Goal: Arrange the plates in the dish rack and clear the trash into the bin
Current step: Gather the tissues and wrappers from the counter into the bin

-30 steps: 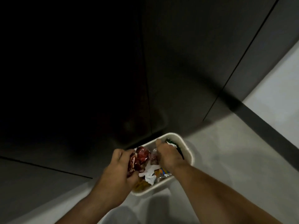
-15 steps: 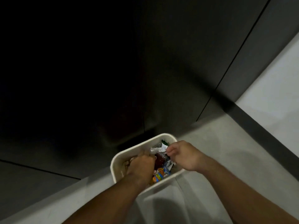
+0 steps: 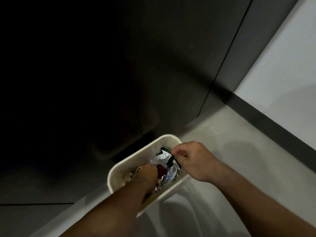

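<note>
**binwatcher:** Since half a second ago the left hand (image 3: 147,175) has gone deeper into the white bin (image 3: 142,157), so now it's buried among the trash up to the wrist. Right hand (image 3: 193,161) barely shifted, it's over the bin's far right corner.

**plateguy:** What are the hands actually holding?

**binwatcher:** Right one is curled nearly closed, thumb and fingertips pinching the edge of a green-and-silver wrapper (image 3: 166,155) that sits just to its left. Left one, can't tell, the fingers are hidden down in the pile.

**plateguy:** And the trash itself?

**binwatcher:** All in the bin. Crumpled silver foil wrappers (image 3: 169,175) between the two hands, a dark red wrapper (image 3: 161,170) touching the left hand on its right side, and some pale crumpled bits (image 3: 128,176) just left of that hand. Too dim to read any labels.

**plateguy:** Where's the bin?

**binwatcher:** On a pale grey floor (image 3: 239,142), right up against dark cabinet doors (image 3: 171,65) beyond both hands. White wall (image 3: 282,65) off to the right of the right hand.
</note>
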### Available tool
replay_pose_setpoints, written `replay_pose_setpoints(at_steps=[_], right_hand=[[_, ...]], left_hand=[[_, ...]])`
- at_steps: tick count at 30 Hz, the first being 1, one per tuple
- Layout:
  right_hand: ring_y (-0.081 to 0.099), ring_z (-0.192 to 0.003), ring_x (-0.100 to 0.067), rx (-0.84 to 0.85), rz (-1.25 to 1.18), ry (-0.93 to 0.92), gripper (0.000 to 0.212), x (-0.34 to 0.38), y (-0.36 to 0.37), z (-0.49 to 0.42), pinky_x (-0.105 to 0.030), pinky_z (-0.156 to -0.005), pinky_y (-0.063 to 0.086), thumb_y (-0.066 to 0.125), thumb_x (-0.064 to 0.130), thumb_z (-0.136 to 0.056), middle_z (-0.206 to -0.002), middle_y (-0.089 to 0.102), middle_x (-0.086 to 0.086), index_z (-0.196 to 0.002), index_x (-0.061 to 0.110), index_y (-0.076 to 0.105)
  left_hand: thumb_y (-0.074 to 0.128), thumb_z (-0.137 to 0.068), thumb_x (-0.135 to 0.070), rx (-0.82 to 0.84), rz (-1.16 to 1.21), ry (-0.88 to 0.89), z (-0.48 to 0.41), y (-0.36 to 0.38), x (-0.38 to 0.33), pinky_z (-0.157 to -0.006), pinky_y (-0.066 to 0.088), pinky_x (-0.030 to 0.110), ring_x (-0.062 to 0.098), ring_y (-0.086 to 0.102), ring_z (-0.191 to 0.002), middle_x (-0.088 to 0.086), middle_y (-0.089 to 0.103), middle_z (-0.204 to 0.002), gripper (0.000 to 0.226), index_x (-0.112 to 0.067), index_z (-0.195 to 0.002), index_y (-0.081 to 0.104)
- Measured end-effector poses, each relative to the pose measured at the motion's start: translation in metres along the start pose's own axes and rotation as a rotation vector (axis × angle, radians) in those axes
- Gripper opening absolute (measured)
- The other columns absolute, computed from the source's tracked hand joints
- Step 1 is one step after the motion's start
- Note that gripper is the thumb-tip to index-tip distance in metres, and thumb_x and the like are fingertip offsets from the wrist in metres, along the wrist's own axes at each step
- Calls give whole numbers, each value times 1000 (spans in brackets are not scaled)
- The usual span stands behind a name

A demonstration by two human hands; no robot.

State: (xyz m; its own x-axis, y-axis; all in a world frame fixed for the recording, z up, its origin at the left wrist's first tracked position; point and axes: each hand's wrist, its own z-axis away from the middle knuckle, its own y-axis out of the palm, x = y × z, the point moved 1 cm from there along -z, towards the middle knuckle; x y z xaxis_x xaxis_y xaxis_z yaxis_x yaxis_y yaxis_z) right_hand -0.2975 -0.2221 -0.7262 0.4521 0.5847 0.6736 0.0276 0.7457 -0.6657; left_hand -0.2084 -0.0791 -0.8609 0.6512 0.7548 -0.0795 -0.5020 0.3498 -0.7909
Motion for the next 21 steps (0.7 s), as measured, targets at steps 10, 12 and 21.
replay_pose_setpoints(at_steps=[10,12,21], right_hand=[[64,-98,-9,-23,-68,-9,27,10,12,10,-23,-88,54,48,15,-100,-110,67,1,-116,21,69],[64,-98,-9,-50,-72,-11,26,14,7,13,-23,-89,53,49,14,-100,-109,69,1,-116,19,70],[52,-101,-4,-86,20,-10,30,63,-47,62,-9,-83,37,54,24,-97,-123,63,5,-126,24,64]], left_hand=[[52,-93,-16,100,258,76,10,-11,11,-90,48,31,22,61,-107,5,64,-121,30,-17,-122,59],[52,-95,-16,99,300,98,22,-24,15,-88,48,29,21,61,-106,4,65,-118,28,-17,-123,57],[39,-102,-31,-76,342,214,148,-117,15,-94,44,26,17,58,-110,-2,60,-126,31,-24,-127,57]])
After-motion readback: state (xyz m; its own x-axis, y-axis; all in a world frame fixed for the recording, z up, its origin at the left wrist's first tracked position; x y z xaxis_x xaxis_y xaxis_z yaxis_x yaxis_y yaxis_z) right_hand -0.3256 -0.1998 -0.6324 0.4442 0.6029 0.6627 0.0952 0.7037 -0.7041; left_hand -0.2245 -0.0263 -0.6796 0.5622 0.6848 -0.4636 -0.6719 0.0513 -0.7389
